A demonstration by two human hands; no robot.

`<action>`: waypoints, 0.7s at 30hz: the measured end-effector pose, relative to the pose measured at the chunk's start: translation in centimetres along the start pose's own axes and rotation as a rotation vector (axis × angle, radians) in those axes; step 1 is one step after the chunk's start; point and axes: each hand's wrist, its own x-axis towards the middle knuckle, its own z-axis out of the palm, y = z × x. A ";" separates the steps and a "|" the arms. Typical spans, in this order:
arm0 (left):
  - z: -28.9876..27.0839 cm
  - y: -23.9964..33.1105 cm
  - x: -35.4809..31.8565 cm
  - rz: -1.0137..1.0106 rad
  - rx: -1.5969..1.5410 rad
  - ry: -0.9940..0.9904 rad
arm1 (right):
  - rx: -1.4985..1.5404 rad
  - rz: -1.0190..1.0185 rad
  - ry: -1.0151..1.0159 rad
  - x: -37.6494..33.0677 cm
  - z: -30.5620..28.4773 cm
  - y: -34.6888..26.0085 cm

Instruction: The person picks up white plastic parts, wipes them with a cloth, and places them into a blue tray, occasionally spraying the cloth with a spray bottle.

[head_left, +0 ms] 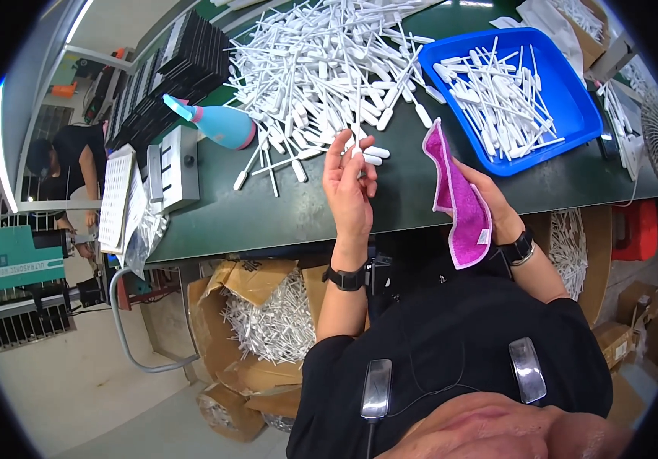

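White plastic stick [360, 153], thin with a thicker rounded end, is pinched upright between the fingertips of the left hand [349, 191], which is raised palm-inward above the near part of the dark green table [413, 191]. The fingers of that hand are narrowly gathered around the piece. A magenta cloth [459, 199] is gripped in the right hand [489, 203], just beside the left; the cloth is folded over the fingers, with one corner standing up and the rest hanging below the wrist. The two hands are held near each other but apart.

Behind the left hand, a large loose heap of white sticks [321, 69] is spread across the table. To the right of the heap, a blue tray [573, 107] is set, with more of the same sticks lying in it. A blue and pink air blower [218, 122] is laid on its side at the left of the heap, near stacks of black trays [168, 73]. Below the table edge, a cardboard box [268, 314] filled with white sticks is seen.
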 end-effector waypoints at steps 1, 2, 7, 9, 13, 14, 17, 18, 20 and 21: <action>0.0 0.0 0.0 -0.003 -0.005 0.013 | 0.003 -0.003 0.002 0.0 0.0 0.0; 0.1 0.0 0.0 -0.007 -0.011 0.027 | 0.005 -0.009 0.002 0.1 0.0 0.0; -0.3 -0.2 0.1 -0.010 -0.041 0.039 | 0.049 -0.009 0.081 0.6 0.0 0.1; -0.4 -0.1 0.1 0.002 -0.034 0.034 | 0.063 -0.004 0.106 0.6 0.3 0.1; 0.4 0.4 -0.6 0.017 -0.033 0.021 | 0.101 -0.093 0.077 1.0 1.1 0.4; 0.8 0.3 -0.7 0.017 -0.033 0.015 | 0.106 -0.101 0.080 1.3 1.9 0.4; 1.3 0.4 -1.8 -0.048 0.049 -0.096 | 0.191 -0.351 0.284 2.1 5.4 0.0; 1.5 0.2 -1.9 -0.080 0.086 -0.150 | 0.197 -0.362 0.294 2.4 4.9 0.2; 2.2 -0.7 -2.1 -0.191 0.204 -0.225 | 0.001 -0.272 0.054 3.2 2.7 0.8; 2.3 -1.0 -2.2 -0.279 0.329 -0.278 | -0.097 -0.217 -0.070 3.3 2.5 0.8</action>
